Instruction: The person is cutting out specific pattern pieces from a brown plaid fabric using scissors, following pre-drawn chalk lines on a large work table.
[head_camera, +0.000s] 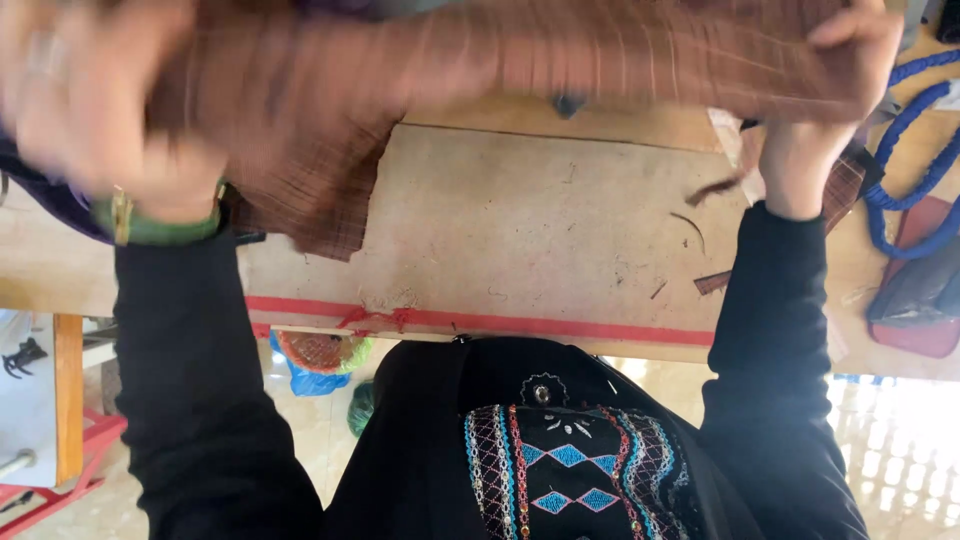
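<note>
Nearest the lens, bottom centre, sits the embroidered black garment (575, 470), bright zigzag stitching on dark cloth, with both black sleeves running up the frame. Just above it, the red strip (500, 322) marks the near edge of the wooden worktable (520, 215), and that edge lies close to the body, so there is little slack on this side.

Up the left sleeve, past a green bangle (150, 225), the left hand (90, 100) is a smear in the upper left; it seems clamped on the cloth, though the blur makes that hard to swear to. The right hand (845, 50), upper right, is crisp: fingers pinched shut on the top edge of the brown checked fabric (450, 70), which is stretched taut between the two hands across the top of the frame, its left corner drooping onto the board.

Even tension on both ends looks like the key here, keeping the hem level.

The middle of the board is bare save a few fabric offcuts (715, 190) at right. Far right, blue cord (905, 150) and a red pouch (915, 290) crowd that side.
</note>
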